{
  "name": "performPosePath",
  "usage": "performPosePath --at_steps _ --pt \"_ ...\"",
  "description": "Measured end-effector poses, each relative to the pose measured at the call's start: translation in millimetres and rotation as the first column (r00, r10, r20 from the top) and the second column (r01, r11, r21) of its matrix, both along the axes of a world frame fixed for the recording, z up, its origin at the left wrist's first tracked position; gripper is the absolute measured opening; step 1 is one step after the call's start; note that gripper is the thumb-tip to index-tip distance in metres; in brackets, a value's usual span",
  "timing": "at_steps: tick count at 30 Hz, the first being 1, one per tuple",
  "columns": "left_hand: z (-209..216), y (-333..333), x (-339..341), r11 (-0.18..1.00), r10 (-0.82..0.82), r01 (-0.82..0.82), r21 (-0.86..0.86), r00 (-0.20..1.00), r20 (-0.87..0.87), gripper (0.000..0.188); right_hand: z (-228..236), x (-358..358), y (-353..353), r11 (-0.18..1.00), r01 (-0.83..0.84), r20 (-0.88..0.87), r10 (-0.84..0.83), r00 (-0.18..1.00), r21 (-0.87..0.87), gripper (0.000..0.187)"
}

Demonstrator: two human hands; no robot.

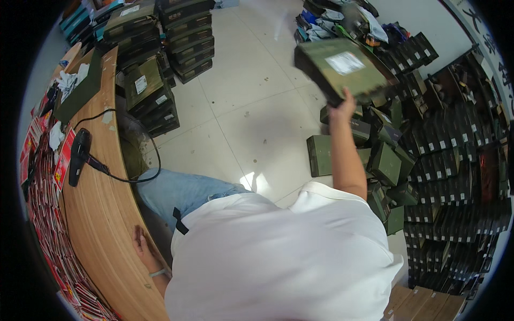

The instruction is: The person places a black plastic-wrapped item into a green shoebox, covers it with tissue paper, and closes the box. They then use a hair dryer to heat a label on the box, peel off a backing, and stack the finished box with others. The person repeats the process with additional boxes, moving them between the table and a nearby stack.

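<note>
The pale tiled floor (pixel 246 117) is flanked on the right by long rows of dark boxes (pixel 439 139), stacked high, and on the left by a wooden desk (pixel 96 224). Beyond the desk, labelled boxes (pixel 187 43) are piled in columns. In front of the right-hand rows, loose green boxes (pixel 385 160) are heaped in a jumble. The desk's left side is lined with thin red printed items (pixel 48 214), and at its far end an open green box (pixel 83 99) is filled with crumpled white material. 1 green cardboard box (pixel 337 80), slightly blurred, is held aloft ahead and to the right, its white label turned upward. A black hair dryer (pixel 79 155) is laid on the desk, its cord (pixel 159 155) looped past the edge. Of the 2 hands, the right hand (pixel 342 107) is clasped on the near edge of the raised box, the arm outstretched; the left hand (pixel 142 247) is placed by the desk's right edge, unclenched, its fingers loosely bent
</note>
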State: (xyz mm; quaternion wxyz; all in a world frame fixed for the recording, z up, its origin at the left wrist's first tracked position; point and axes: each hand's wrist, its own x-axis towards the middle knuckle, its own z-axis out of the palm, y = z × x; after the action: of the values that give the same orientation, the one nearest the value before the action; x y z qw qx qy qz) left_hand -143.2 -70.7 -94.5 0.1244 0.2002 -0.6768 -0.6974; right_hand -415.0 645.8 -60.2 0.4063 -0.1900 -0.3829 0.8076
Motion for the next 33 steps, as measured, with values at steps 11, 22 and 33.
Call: performPosePath --at_steps 11,22,33 --pt "12 -7 28 0.998 -0.005 0.006 -0.061 1.0 0.029 0.045 -126 125 52 0.705 0.41 0.794 -0.601 -0.087 0.578 0.064" --pt "2 26 37 0.838 0.214 -0.132 -0.529 0.972 0.097 0.039 -190 -91 -281 -0.002 -0.875 0.875 -0.032 0.483 0.484 0.034" --pt "-50 67 118 0.668 0.638 -0.49 -0.559 0.764 0.093 0.047 -73 -109 -653 0.037 -0.737 0.424 0.798 0.428 0.675 0.024"
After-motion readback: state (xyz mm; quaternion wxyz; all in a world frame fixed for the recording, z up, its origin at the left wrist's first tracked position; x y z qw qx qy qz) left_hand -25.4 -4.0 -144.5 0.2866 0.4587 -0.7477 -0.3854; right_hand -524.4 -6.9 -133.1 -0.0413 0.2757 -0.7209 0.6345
